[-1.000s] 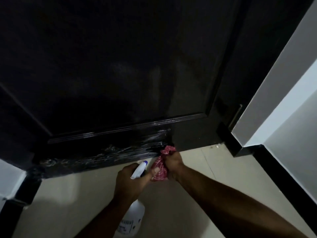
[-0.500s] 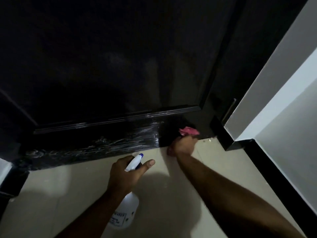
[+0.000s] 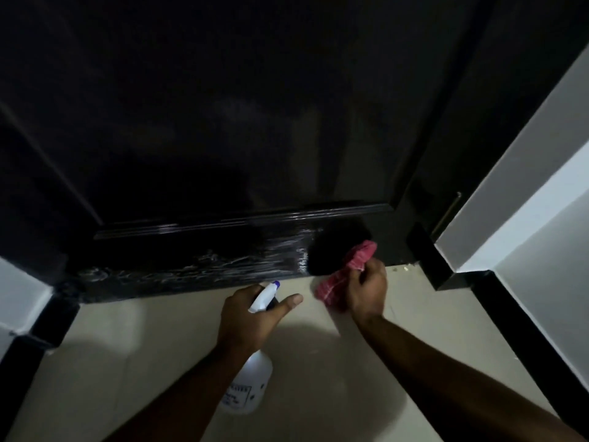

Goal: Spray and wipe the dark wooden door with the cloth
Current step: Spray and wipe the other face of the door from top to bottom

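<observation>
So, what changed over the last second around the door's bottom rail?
The right hand, gripping the crumpled red cloth, swept rightward along the dark wooden door's bottom rail, away from the left hand toward the frame. The left hand still holds the white plastic spray bottle; wet streaks remain on the rail.

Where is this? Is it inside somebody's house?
Probably indoors, at a doorway in a home or flat. A dark wooden door reaches down to a pale tiled floor, and white walls with black skirting stand beside it.
</observation>
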